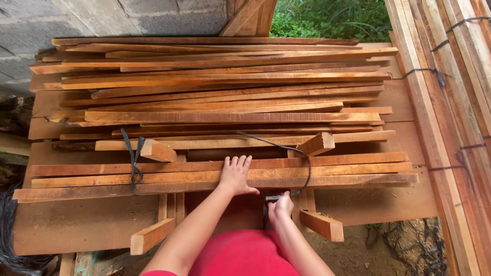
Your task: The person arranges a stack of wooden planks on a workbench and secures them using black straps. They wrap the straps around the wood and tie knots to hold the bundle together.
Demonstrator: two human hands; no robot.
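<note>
Three stiff, probably weighty slats point(220, 176) lay bundled on the workbench point(76, 225), the left hand point(235, 175) pressing flat and open on them while the right hand point(280, 205) gripped the black strap point(307, 174), seemingly by its loose end.
</note>
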